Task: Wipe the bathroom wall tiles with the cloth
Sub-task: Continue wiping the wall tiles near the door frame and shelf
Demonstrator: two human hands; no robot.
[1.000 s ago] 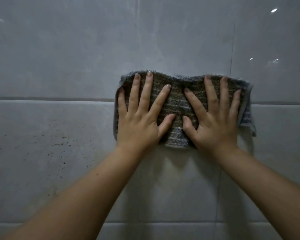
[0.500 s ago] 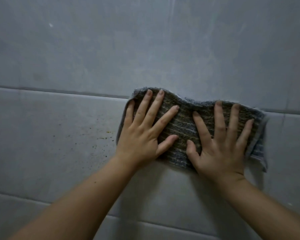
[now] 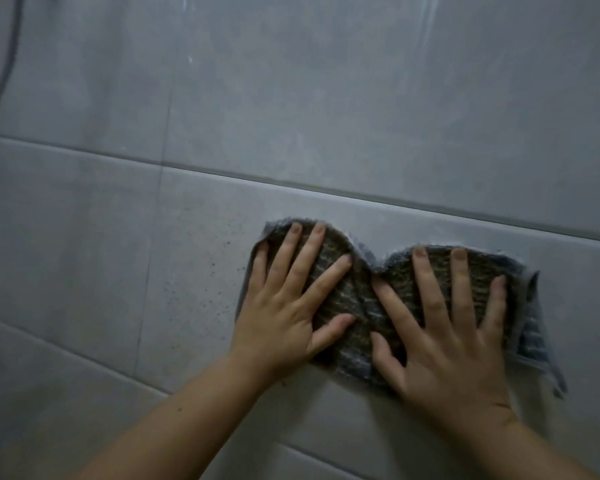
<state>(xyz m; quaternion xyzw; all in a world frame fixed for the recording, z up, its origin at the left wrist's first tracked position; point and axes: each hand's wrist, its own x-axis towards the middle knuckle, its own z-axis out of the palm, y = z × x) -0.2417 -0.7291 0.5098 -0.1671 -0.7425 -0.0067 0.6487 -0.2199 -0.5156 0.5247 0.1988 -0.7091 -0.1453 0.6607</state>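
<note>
1. The cloth (image 3: 359,306) lies flat against the wall tiles (image 3: 84,237), trapped under both palms. Its long axis runs left to right and slopes a little down toward the right in this view.
2. The left hand (image 3: 284,313) covers the cloth's left half and the right hand (image 3: 444,344) its right half. All the fingers (image 3: 302,261) are straight, spread apart and pointing up the wall, pressing the fabric rather than pinching it.
3. The cloth reaches just past the fingertips at its top edge, which dips into a notch between the two hands (the fabric looks bunched there). A loose flap (image 3: 534,341) hangs free beyond the right little finger.
4. The relation that matters: a scatter of dark specks (image 3: 201,289) sits on the tile just to the left of the cloth, beside the left hand and well apart from the right. The left hand is therefore the nearer one, and a sideways sweep along the cloth's long axis would likely carry it over them.
5. The grout line (image 3: 326,187) runs above the fingertips, apart from the cloth.
</note>
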